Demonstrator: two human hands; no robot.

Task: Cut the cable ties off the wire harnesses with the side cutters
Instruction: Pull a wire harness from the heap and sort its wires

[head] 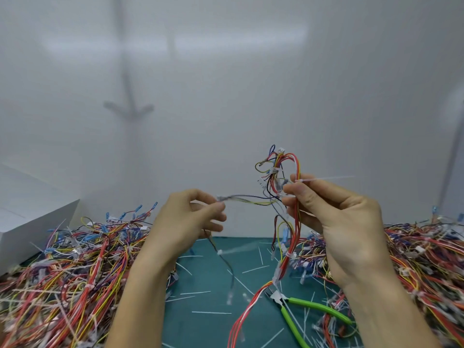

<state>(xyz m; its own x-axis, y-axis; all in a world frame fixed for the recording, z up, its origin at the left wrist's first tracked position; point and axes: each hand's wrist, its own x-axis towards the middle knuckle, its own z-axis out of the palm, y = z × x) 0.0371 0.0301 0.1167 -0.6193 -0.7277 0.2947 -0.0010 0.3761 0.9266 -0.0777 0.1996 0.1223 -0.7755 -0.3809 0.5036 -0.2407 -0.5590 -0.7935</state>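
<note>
Likely seeking ties (326,178), the right hand (346,222) gripped the harness (297,217); the left hand (183,222) pinched one wire (246,197) aside. Cutters (313,306) lay unused at lower right.

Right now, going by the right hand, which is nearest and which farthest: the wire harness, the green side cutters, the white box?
1. wire harness: gripped in the right hand itself, raised above the mat.
2. green side cutters: lying on the mat, just below that hand.
3. white box: far off at the left edge.
</note>
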